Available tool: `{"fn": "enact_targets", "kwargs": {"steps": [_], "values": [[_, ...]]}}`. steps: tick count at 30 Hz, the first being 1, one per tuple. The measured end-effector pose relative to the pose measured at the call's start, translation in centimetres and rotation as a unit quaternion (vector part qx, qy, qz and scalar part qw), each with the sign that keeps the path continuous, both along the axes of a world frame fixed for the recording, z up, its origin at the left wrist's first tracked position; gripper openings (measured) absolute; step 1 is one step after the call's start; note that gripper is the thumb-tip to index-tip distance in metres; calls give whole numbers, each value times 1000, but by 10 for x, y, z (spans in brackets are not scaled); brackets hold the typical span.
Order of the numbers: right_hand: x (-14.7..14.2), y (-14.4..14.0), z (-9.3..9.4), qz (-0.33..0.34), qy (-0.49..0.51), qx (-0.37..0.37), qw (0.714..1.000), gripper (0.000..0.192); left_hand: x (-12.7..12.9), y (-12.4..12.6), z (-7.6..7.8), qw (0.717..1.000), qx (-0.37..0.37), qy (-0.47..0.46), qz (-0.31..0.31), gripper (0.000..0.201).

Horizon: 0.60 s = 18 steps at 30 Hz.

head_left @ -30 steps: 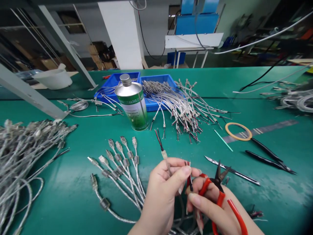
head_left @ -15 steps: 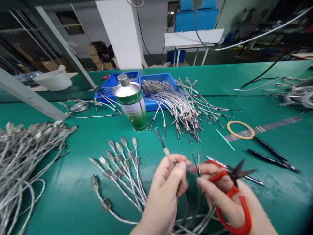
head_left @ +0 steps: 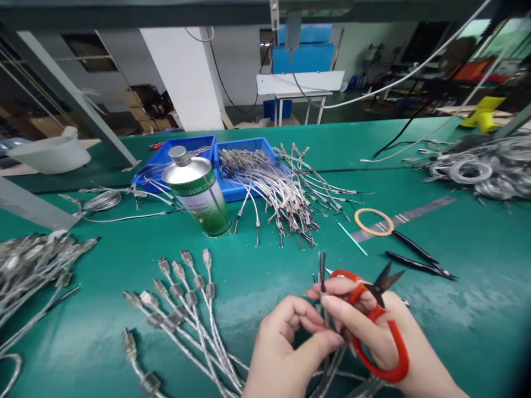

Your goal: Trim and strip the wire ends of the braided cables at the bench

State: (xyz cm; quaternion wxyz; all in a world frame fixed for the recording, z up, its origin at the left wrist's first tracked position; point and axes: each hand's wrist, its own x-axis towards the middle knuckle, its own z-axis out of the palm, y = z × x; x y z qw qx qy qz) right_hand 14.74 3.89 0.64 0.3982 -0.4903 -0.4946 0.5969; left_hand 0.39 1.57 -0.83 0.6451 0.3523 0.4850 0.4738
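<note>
My right hand (head_left: 369,326) has red-handled scissors (head_left: 396,351) hooked over its fingers, their dark blades parted and pointing up and away. Its thumb and index finger also pinch a clear-sheathed cable, whose stripped end (head_left: 322,271) sticks up with thin dark and red wires. Just below, my left hand (head_left: 290,345) is closed, its thumb and fingertips on the cable close to the right hand. More cables run beneath both hands, partly hidden by them. To the left, several USB cables (head_left: 199,337) with grey ferrite lumps lie fanned out, plugs pointing away from me.
A green-and-white metal can (head_left: 199,193) stands before two blue trays (head_left: 238,193) with cables spilling out. Black nippers (head_left: 418,265), a tan ring (head_left: 373,222) and a pale green stick (head_left: 352,239) lie right. Cable heaps (head_left: 29,276) (head_left: 493,168) cover both sides.
My left hand has brought its cable end over to my right hand, where the right fingers now pinch it. The view has shifted right, and the scissors remain in my right hand.
</note>
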Motion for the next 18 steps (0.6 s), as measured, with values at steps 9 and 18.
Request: {"fn": "enact_targets", "kwargs": {"steps": [9,18], "values": [[-4,-6,-2,87,81,-84,989,37,-18,4,7,996,61,-51,36,7],[-8,-6,-13,162,144,-105,971,32,-17,5,11,995,20,-99,15,12]]}}
